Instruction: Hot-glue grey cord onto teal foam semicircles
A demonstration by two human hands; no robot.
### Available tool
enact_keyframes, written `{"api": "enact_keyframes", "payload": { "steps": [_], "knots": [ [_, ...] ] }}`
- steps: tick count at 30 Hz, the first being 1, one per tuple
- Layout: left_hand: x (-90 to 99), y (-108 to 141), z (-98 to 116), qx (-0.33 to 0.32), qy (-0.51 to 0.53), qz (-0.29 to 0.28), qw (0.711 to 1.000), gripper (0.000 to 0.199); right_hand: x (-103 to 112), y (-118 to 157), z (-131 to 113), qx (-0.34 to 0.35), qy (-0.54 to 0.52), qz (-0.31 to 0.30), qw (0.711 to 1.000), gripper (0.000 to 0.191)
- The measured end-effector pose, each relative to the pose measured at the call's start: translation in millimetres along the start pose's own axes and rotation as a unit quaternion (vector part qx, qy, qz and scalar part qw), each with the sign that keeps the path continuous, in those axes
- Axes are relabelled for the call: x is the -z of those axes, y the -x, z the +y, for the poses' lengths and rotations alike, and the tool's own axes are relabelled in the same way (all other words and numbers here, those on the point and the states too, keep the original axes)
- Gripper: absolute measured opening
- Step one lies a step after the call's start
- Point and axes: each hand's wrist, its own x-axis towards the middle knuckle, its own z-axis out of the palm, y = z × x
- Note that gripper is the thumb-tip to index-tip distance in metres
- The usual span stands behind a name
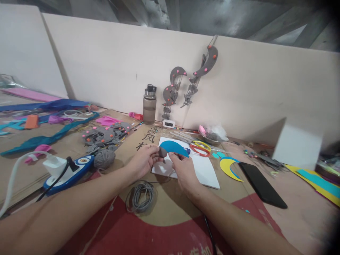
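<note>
My left hand (142, 161) pinches a small dark grey felt piece (162, 153) between thumb and fingers. Close beside it, my right hand (184, 171) is closed at the lower edge of a blue rounded foam piece (174, 146). Both hands are over a white sheet (205, 170). A coil of grey yarn (140, 198) lies nearer to me, and a strand runs from it toward my right hand. Behind that hand rest scissors with red and yellow handles (200, 148). To its right are a yellow and blue crescent (228, 170) and a black phone (261, 184).
A water bottle (149, 106) stands by the partition, where grey crescent garlands (209, 62) hang. On the left are a grey yarn ball (104, 158), a pile of dotted grey pieces (102, 136) and a blue power strip (71, 175) with a charger. A bagged bowl (212, 134) sits behind.
</note>
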Motion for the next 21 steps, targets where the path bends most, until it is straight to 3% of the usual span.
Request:
{"api": "enact_keyframes", "payload": {
  "steps": [10, 17, 21],
  "knots": [
    [-2.7, 1.6, -9.6, -0.084, -0.189, -0.038, 0.978, 0.033, 5.2, 4.3, -7.3, 0.045, 0.039, -0.030, 0.998, 0.021],
    [-12.6, 10.9, 1.1, -0.103, -0.291, -0.012, 0.951, 0.007, -2.4, 9.8, -11.4, 0.112, 0.115, -0.066, 0.985, 0.018],
    [-6.2, 5.2, -0.3, -0.091, -0.294, 0.002, 0.951, 0.010, -3.2, 13.4, -12.1, 0.124, 0.127, -0.064, 0.982, 0.014]
  ]
}}
